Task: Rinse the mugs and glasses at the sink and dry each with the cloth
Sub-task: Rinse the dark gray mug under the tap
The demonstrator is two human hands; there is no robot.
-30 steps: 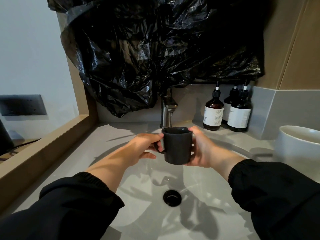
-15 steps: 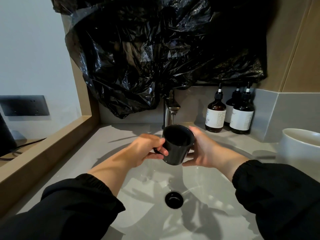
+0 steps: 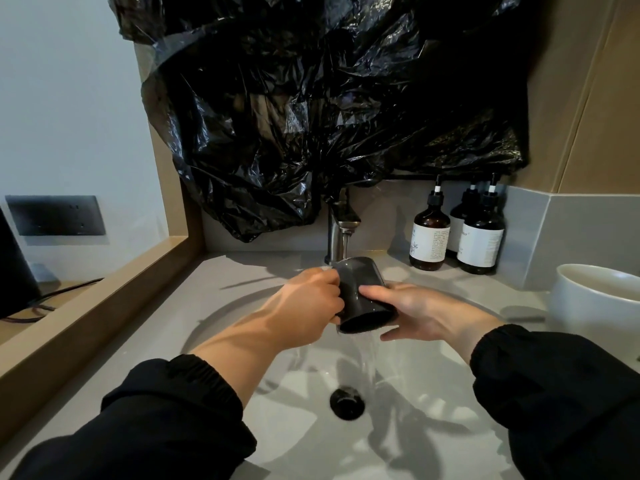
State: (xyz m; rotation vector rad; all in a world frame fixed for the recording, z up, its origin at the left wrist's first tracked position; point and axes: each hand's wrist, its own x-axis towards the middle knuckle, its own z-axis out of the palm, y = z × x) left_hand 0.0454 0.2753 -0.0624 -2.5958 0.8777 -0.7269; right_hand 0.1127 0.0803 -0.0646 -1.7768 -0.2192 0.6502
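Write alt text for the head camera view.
The left hand and right hand hold a black mug tipped under the running faucet, water spilling from it into the pale sink. Three brown pump bottles stand back right, below crumpled black plastic.

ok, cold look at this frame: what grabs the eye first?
The crumpled black plastic bag draped over the wall above the faucet fills the top of the view. Below it, the left hand and right hand hold a dark mug tipped mouth-down under the tap. Water spills from it into the sink, near the drain.
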